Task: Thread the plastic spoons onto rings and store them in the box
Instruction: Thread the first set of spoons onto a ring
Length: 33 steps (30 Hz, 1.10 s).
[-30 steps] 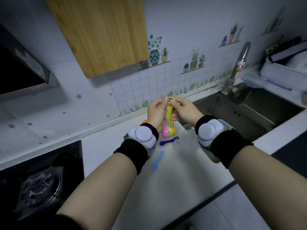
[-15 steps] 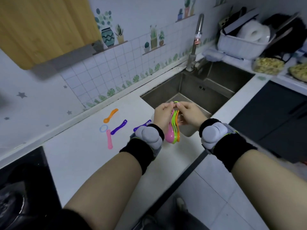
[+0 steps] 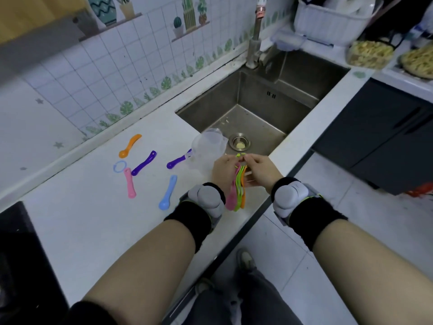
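My left hand (image 3: 222,171) and my right hand (image 3: 261,168) pinch a green ring (image 3: 239,156) from both sides above the counter's front edge. A bunch of pink, green and orange spoons (image 3: 237,191) hangs from it between my wrists. Loose on the white counter (image 3: 82,219) lie an orange spoon (image 3: 129,146), two purple spoons (image 3: 144,163) (image 3: 178,160), a pink spoon (image 3: 129,182), a blue spoon (image 3: 168,192) and a blue ring (image 3: 120,166). A clear plastic box (image 3: 207,146) stands just beyond my left hand.
A steel sink (image 3: 262,109) with a tap (image 3: 256,31) is sunk in the counter at right. A black hob (image 3: 21,266) sits at the left edge. A white basket (image 3: 328,17) and food containers (image 3: 369,53) stand beyond the sink. Floor lies below.
The view has swung down and right, bringing the loose spoons, blue ring, clear box and sink into sight. Both hands keep hold of the ringed bunch, now lower over the counter's edge.
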Each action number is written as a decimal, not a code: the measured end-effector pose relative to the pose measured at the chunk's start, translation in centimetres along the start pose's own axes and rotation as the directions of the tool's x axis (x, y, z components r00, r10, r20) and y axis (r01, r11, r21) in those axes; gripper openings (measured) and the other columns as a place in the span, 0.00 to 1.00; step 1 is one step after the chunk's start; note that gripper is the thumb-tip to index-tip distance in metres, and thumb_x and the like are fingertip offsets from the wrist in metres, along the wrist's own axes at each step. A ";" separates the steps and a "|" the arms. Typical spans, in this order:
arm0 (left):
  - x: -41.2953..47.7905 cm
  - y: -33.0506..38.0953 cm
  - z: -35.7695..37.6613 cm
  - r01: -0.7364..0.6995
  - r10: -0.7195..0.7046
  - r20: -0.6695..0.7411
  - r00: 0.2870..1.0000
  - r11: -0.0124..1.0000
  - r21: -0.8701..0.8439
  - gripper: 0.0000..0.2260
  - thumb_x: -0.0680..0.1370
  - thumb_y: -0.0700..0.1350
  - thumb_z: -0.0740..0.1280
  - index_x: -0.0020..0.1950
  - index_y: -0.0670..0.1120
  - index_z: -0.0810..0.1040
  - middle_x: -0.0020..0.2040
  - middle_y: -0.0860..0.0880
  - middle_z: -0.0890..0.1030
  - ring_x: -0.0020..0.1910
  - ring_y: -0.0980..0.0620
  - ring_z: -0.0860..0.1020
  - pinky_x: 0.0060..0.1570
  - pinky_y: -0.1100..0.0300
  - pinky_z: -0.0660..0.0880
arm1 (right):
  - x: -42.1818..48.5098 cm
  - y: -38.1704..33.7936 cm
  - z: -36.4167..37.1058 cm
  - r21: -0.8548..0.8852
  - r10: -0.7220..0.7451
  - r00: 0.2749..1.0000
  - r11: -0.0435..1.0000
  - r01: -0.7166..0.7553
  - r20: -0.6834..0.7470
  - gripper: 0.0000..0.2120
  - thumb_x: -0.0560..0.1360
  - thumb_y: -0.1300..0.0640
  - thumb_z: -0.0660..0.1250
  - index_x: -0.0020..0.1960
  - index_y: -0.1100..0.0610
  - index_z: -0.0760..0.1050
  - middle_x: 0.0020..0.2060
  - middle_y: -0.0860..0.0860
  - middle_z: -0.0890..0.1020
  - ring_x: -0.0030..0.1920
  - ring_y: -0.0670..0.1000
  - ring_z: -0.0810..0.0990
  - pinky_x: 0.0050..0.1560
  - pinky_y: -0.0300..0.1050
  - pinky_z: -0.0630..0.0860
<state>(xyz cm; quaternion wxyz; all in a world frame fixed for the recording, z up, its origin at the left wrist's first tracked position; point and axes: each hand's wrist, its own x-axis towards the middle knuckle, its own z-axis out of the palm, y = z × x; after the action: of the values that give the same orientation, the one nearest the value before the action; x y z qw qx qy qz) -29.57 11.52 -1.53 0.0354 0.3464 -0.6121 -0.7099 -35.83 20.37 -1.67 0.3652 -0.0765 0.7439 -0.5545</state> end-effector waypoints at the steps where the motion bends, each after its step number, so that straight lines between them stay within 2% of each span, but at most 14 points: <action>1: 0.4 -0.8 0.1 -0.001 0.001 -0.021 1.000 1.000 0.011 0.06 0.80 0.40 0.60 0.46 0.41 0.74 0.37 0.42 0.75 0.36 0.47 0.73 0.41 0.53 0.75 | 0.4 0.8 0.1 0.008 0.018 1.000 1.000 -0.018 -0.004 0.12 0.81 0.54 0.55 0.49 0.55 0.77 0.34 0.54 0.77 0.25 0.49 0.78 0.28 0.40 0.80; 3: 0.8 -1.7 0.0 0.005 -0.004 -0.061 0.998 1.000 0.011 0.08 0.79 0.38 0.60 0.48 0.37 0.77 0.42 0.38 0.76 0.43 0.45 0.74 0.54 0.44 0.75 | 0.7 1.8 0.4 0.000 0.037 0.999 0.999 -0.037 -0.009 0.13 0.81 0.53 0.55 0.50 0.55 0.77 0.35 0.54 0.77 0.26 0.50 0.78 0.29 0.41 0.80; 5: 1.7 -2.7 0.0 0.045 -0.043 -0.077 0.996 0.999 0.020 0.09 0.79 0.37 0.59 0.50 0.35 0.78 0.45 0.37 0.77 0.46 0.43 0.75 0.58 0.41 0.73 | 1.5 2.8 0.6 -0.011 0.063 0.998 0.998 -0.064 -0.014 0.13 0.81 0.53 0.55 0.50 0.56 0.77 0.34 0.54 0.78 0.27 0.51 0.79 0.30 0.43 0.81; 10: 2.8 -4.3 -0.1 0.083 -0.078 -0.072 0.994 0.994 0.070 0.08 0.80 0.38 0.58 0.49 0.39 0.77 0.41 0.41 0.77 0.41 0.45 0.76 0.45 0.52 0.76 | 2.5 4.4 1.1 -0.017 0.105 0.994 0.994 -0.106 -0.018 0.13 0.81 0.54 0.55 0.50 0.57 0.77 0.36 0.55 0.78 0.32 0.54 0.80 0.37 0.49 0.83; 13: 3.3 -4.8 -0.1 0.090 -0.082 -0.083 0.993 0.991 0.096 0.10 0.80 0.39 0.58 0.54 0.35 0.77 0.46 0.36 0.79 0.46 0.44 0.77 0.53 0.48 0.76 | 3.0 5.1 1.3 -0.041 0.110 0.993 0.993 -0.111 -0.035 0.13 0.80 0.54 0.55 0.48 0.55 0.78 0.41 0.58 0.80 0.38 0.57 0.82 0.40 0.52 0.83; 17: 4.1 -5.3 0.0 0.096 -0.080 -0.104 0.991 0.983 0.157 0.11 0.80 0.39 0.58 0.55 0.35 0.78 0.52 0.34 0.81 0.49 0.41 0.79 0.56 0.45 0.77 | 4.1 5.9 1.2 -0.131 0.098 0.992 0.985 -0.108 -0.081 0.15 0.80 0.55 0.57 0.51 0.62 0.79 0.47 0.64 0.82 0.46 0.62 0.82 0.48 0.57 0.81; 21: 4.5 -5.9 -0.4 0.092 -0.059 -0.114 0.992 0.947 0.308 0.10 0.78 0.38 0.60 0.53 0.37 0.79 0.51 0.37 0.82 0.52 0.39 0.79 0.57 0.46 0.76 | 4.8 5.9 0.7 -0.396 0.016 0.994 0.916 -0.059 -0.109 0.15 0.79 0.52 0.60 0.45 0.59 0.82 0.42 0.59 0.84 0.48 0.61 0.81 0.52 0.54 0.77; 24: 4.7 -6.3 -0.8 0.093 -0.035 -0.142 0.989 0.898 0.431 0.09 0.76 0.43 0.64 0.51 0.42 0.81 0.50 0.42 0.83 0.49 0.44 0.79 0.51 0.57 0.73 | 5.3 5.7 0.5 -0.496 -0.005 0.994 0.867 -0.052 -0.111 0.14 0.78 0.53 0.61 0.47 0.58 0.83 0.45 0.59 0.84 0.49 0.59 0.80 0.52 0.50 0.76; 28: 4.9 -6.6 -1.1 0.120 -0.057 -0.149 0.987 0.879 0.461 0.09 0.76 0.46 0.65 0.51 0.46 0.82 0.50 0.44 0.84 0.50 0.45 0.80 0.53 0.58 0.74 | 5.7 5.8 0.3 -0.558 -0.013 0.992 0.828 -0.058 -0.123 0.11 0.77 0.54 0.63 0.49 0.56 0.83 0.45 0.56 0.83 0.46 0.55 0.77 0.45 0.44 0.71; 31: 4.9 -6.7 -1.0 0.120 -0.026 -0.210 0.977 0.885 0.450 0.09 0.75 0.44 0.65 0.52 0.45 0.83 0.50 0.44 0.84 0.50 0.45 0.80 0.50 0.61 0.71 | 5.9 5.8 0.4 -0.554 0.020 0.990 0.827 -0.095 -0.140 0.08 0.75 0.55 0.66 0.48 0.57 0.82 0.43 0.55 0.82 0.45 0.54 0.76 0.43 0.42 0.68; 33: 5.1 -6.8 -1.3 0.121 -0.029 -0.206 0.978 0.885 0.450 0.10 0.75 0.42 0.64 0.53 0.45 0.82 0.52 0.44 0.84 0.52 0.45 0.80 0.51 0.62 0.71 | 6.0 5.8 0.5 -0.555 0.035 0.987 0.823 -0.117 -0.157 0.08 0.75 0.55 0.68 0.49 0.57 0.82 0.45 0.56 0.82 0.48 0.55 0.78 0.44 0.42 0.69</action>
<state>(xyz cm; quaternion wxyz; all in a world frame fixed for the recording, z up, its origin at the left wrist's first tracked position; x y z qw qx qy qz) -30.22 9.73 -9.92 -0.0161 0.4358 -0.7426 -0.5082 -38.18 19.02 -9.63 0.2954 -0.1119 0.9002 -0.2997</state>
